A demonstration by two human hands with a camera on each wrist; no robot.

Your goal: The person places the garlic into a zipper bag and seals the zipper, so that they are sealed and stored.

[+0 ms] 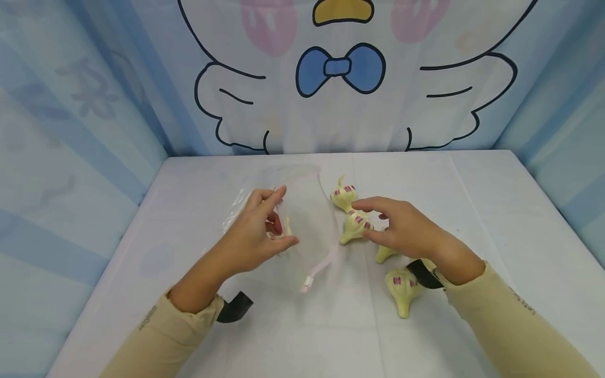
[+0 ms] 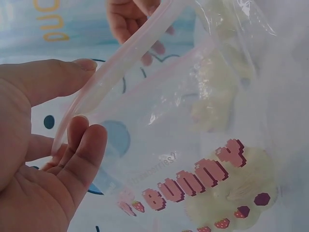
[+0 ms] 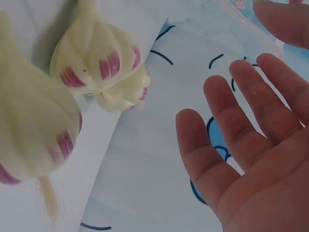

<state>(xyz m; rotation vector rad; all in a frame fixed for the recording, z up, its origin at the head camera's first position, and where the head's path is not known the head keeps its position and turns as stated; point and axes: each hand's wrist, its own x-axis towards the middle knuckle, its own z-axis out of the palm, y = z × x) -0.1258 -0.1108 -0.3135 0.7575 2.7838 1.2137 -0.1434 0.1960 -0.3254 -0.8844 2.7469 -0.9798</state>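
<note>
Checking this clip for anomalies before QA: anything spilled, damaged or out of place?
Nothing stands out. The garlic bulbs on the white table lie loosely, pointing different ways, but their visible parts look whole. The clear bag, held at its pink rim by the left hand, shows no visible tear.

"BUNNY" in pink letters and faint "strawberries?" on clear bag [image 2: 164,145], sideways orange "DUC" on curtain [image 2: 79,29]
</note>
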